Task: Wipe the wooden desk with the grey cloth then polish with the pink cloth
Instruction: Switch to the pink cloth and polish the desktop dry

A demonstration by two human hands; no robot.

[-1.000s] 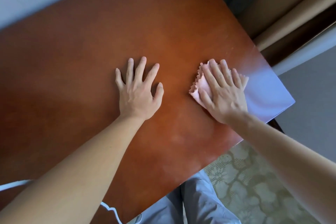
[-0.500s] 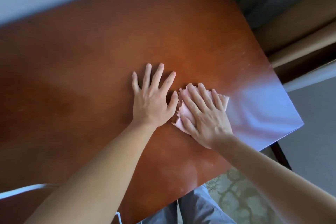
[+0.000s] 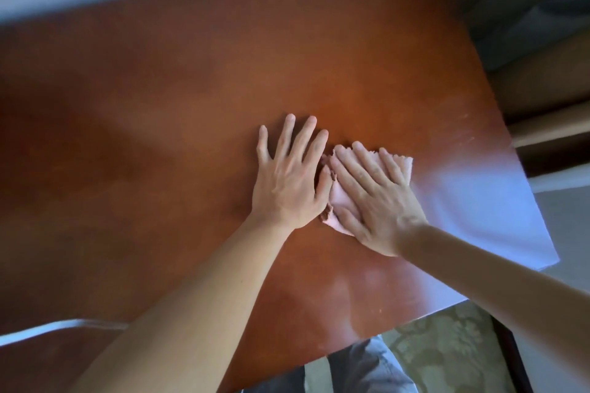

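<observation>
Polishing the desk with the pink cloth under a flat right hand.

The cloth [image 3: 340, 201] lies mid-desk, pinned by the right hand [image 3: 373, 198] with straight fingers pressed on it; the left hand [image 3: 289, 182] rests spread and flat just beside, its thumb touching the cloth's edge. Best to keep even pressure, overlap the strokes, and work toward the glare-lit right corner. The desk [image 3: 159, 121] is glossy reddish wood; a pale wall lies behind it, patterned carpet [image 3: 447, 351] below.

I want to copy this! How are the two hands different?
The right hand presses flat on the pink cloth; the left hand lies on the bare wooden desk. The left hand's fingers are spread wider, the right hand's closer. Both are flat, palms down, side by side.
</observation>
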